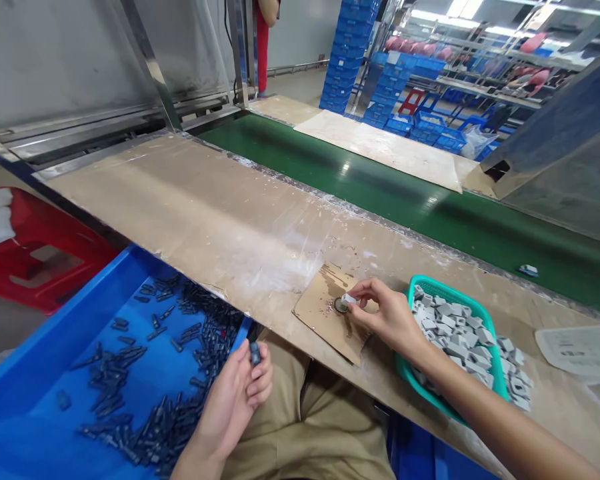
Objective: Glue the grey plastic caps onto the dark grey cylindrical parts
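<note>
My left hand [240, 390] is closed round a small dark grey part [255, 353] over the edge of a blue bin [55, 340] holding several such dark parts [155, 413]. My right hand [385, 313] pinches a small light grey block [349, 299] and presses it onto a round dark spot [340, 305] on a brown cardboard piece [320, 313] on the bench. Just right of that hand stands a teal basket [430, 288] full of light grey blocks [460, 333].
The bench top [205, 207] is covered in taped cardboard. Behind it runs a green conveyor belt [380, 187] with a small part [529, 270] on it. A red stool [40, 253] stands at left, a paper sheet [580, 350] lies at right, and stacked blue crates [350, 53] stand far back.
</note>
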`<state>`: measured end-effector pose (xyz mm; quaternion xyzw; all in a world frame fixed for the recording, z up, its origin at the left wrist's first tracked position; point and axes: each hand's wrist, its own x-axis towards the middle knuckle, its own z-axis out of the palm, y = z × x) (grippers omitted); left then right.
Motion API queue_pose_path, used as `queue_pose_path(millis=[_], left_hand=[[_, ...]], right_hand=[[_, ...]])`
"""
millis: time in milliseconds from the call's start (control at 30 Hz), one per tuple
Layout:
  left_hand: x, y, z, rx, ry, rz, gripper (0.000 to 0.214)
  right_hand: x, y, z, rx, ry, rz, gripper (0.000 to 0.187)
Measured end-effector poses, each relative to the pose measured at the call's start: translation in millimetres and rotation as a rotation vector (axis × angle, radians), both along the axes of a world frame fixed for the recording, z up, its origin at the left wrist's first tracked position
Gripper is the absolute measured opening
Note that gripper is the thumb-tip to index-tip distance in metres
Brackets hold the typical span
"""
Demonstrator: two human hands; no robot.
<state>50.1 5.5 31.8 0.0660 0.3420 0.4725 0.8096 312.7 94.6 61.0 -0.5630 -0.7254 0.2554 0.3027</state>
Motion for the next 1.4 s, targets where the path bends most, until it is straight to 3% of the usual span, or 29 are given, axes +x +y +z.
queue_pose_path(millis=[167, 400, 700, 833, 1033, 1167, 1400], left_hand=[[21, 0, 6.9, 0.026, -0.01, 0.034, 0.022], [30, -7, 4.9, 0.23, 0.229, -0.1, 0.031], [44, -2, 0.0, 0.065, 0.145, -0.049, 0.032], [54, 6, 8.5, 0.094, 0.081, 0.012, 0.031], [76, 19, 29.3, 0.245, 0.002, 0.137, 0.022], [88, 22, 36.8, 0.259, -0.058, 0.071, 0.017], [100, 16, 40.2, 0.212, -0.103, -0.017, 0.021]], right_hand=[[0, 1, -1.3, -0.048, -0.014, 0.005, 0.015], [0, 3, -1.7, -0.096, -0.022, 0.011, 0.014], [1, 0, 0.0, -0.082, 0.09, -0.022, 0.019], [1, 2, 15.2, -0.112, 0.354, -0.086, 0.027], [-2, -11, 53.9, -0.348, 0.647, -0.068, 0.024], [-9, -35, 70.4, -0.394, 0.678, -0.053, 0.024], [-15, -60, 75.0, -0.332, 0.612, -0.049, 0.019]])
